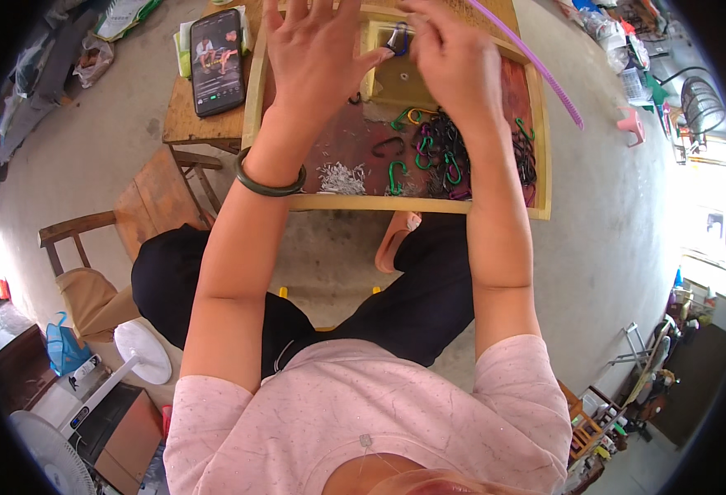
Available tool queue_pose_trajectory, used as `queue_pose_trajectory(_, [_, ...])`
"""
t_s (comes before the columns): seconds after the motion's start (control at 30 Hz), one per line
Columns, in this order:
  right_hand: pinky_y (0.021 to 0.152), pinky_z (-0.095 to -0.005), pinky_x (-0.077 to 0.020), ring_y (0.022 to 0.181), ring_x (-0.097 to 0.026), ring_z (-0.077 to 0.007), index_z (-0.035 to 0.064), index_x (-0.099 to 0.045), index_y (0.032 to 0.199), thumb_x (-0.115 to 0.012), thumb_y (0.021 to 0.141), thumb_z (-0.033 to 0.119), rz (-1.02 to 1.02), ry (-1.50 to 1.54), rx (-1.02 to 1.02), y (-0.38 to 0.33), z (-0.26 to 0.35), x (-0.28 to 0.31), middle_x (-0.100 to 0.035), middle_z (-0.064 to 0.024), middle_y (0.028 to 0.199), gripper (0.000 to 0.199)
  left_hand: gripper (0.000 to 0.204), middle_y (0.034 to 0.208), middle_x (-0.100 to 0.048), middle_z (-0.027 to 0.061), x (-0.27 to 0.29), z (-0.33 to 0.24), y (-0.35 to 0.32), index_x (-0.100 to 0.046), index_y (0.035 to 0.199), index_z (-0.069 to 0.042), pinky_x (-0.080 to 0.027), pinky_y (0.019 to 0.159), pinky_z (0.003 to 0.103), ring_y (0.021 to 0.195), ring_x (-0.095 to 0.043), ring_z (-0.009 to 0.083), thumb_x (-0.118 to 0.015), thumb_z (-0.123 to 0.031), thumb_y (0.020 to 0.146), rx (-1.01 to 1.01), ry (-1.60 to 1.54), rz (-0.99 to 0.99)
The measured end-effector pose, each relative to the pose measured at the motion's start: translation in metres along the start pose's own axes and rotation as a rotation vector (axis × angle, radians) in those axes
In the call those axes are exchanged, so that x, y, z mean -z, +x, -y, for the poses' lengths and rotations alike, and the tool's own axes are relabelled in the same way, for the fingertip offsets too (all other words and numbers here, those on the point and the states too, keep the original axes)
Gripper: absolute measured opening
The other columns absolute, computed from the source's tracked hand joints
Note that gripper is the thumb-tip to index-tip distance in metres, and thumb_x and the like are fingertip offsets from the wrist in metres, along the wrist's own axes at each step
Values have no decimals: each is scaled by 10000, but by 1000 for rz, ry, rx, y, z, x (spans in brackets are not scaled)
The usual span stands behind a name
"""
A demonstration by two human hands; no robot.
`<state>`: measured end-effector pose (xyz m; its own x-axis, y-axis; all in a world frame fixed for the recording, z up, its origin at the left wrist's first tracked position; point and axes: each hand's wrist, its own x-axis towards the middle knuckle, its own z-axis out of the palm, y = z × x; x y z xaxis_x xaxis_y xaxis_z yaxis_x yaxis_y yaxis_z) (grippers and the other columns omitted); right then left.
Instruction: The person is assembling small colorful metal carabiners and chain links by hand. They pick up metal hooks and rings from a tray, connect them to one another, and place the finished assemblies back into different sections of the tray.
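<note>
My left hand (318, 66): top centre of frame, fingers spread wide, thumb tip beside the clip below. My right hand (458, 70): right of it, fingers curled; whether it grips, I cannot tell. One dark-blue metal carabiner clip (402, 41): between them, upper centre. One shallow yellow-rimmed wooden tray (421, 203): beneath both. In it, centre right, a tangled pile of black, green and purple carabiners (441, 153); lower left, a heap of small silvery pieces (342, 178).
</note>
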<state>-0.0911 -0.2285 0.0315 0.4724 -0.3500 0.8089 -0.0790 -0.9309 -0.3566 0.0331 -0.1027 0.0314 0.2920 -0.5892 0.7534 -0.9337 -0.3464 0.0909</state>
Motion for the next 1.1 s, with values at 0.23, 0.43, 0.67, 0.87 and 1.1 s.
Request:
queue_pose_trajectory(0.23, [699, -415, -557, 744, -735, -291, 78, -724, 1100, -600, 974, 166, 409, 105, -474, -8, -1, 9, -752, -133, 814, 198, 542, 1160, -606, 108, -14, -6, -4, -631, 1164, -64, -420, 986, 476, 1157, -552, 317, -859, -292, 729, 29, -87, -127])
queue_pose_trajectory(0.43, [691, -303, -546, 733, -719, -138, 25, -699, 1181, -622, 995, 158, 466, 566, -535, -8, 6, 31, -754, -63, 829, 241, 265, 847, -716, 55, -16, -2, -22, -742, 943, -66, -527, 781, 395, 831, -675, 253, -811, -299, 836, 22, -544, 10])
queue_pose_trajectory(0.67, [701, -317, -549, 729, -718, -173, 60, -713, 1167, -638, 981, 180, 419, 415, -498, -4, 28, 46, -753, -74, 835, 234, 288, 848, -779, 43, 3, 55, -21, -789, 1045, -121, -561, 727, 358, 794, -742, 251, -767, -357, 882, 538, -315, 352])
queue_pose_trajectory(0.87, [758, -348, -567, 827, -735, -250, 92, -755, 1094, -671, 953, 203, 472, 119, -89, -29, 40, 11, -766, -73, 935, 198, 448, 956, -777, 56, 35, 61, -23, -751, 1156, -57, -543, 769, 297, 842, -719, 149, -793, -419, 896, 588, -346, 278])
queue_pose_trajectory(1.1, [738, -398, -559, 917, -671, -258, 143, -761, 958, -718, 903, 224, 575, -135, 149, -52, 56, -40, -656, -40, 925, 107, 241, 750, -710, 8, 106, 55, -57, -764, 997, -53, -479, 649, 242, 685, -627, 70, -780, -284, 934, 489, -662, 297])
